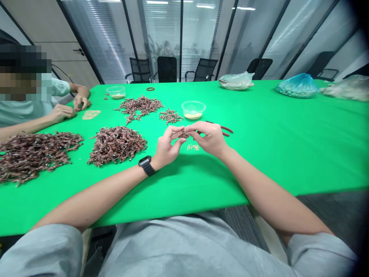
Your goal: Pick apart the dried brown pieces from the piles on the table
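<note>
My left hand, below a black wristwatch, pinches a small brown piece between thumb and fingers. My right hand meets it from the other side, its fingertips closed at the same piece. The fingers cover most of the piece, so its exact kind is unclear. Just below the hands lie tiny pale yellow bits on the green cloth. Behind my right hand are red-handled pliers, partly hidden. A clear plastic bowl with yellow bits at its bottom stands beyond my hands.
Heaps of similar brown pieces lie left: a large pile, a nearer pile, a farther pile and a small cluster. A co-worker's hands work beside yellow bits. Plastic bags stand at the back right.
</note>
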{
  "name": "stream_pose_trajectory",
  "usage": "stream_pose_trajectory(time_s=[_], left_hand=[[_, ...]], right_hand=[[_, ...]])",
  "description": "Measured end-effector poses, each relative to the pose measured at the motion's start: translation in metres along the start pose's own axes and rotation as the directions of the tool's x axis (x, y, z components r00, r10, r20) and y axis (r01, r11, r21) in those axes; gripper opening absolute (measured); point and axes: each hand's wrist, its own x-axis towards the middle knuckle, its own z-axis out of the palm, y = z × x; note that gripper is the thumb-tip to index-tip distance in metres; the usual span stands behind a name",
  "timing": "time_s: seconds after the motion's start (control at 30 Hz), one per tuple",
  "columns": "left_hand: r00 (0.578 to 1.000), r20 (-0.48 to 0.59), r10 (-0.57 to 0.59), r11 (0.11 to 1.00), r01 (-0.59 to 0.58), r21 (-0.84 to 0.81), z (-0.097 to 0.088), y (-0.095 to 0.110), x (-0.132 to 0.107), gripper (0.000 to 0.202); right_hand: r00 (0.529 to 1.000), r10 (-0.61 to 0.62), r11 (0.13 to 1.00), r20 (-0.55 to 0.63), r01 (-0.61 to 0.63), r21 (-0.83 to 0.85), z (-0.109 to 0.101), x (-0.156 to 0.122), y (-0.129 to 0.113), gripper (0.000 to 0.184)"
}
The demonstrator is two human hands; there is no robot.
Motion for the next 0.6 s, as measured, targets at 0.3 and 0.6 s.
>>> stream_pose_trajectory(time_s=[0.3, 0.6], left_hand=[[0.999, 0.025, 0.048, 0.996, -0.050, 0.072, 0.000, 0.001, -0.003, 0.031], [0.897, 0.121, 0.424, 0.834, -0.439, 0.334, -0.005, -0.018, 0.000, 0.035]], right_hand=[[1.000, 0.025, 1.000, -0.014, -0.025, 0.017, 0.002, 0.000, -0.009, 0.013], [0.920, 0.391, 0.907, -0.003, -0.385, 0.171, 0.010, -0.001, -0.020, 0.006]])
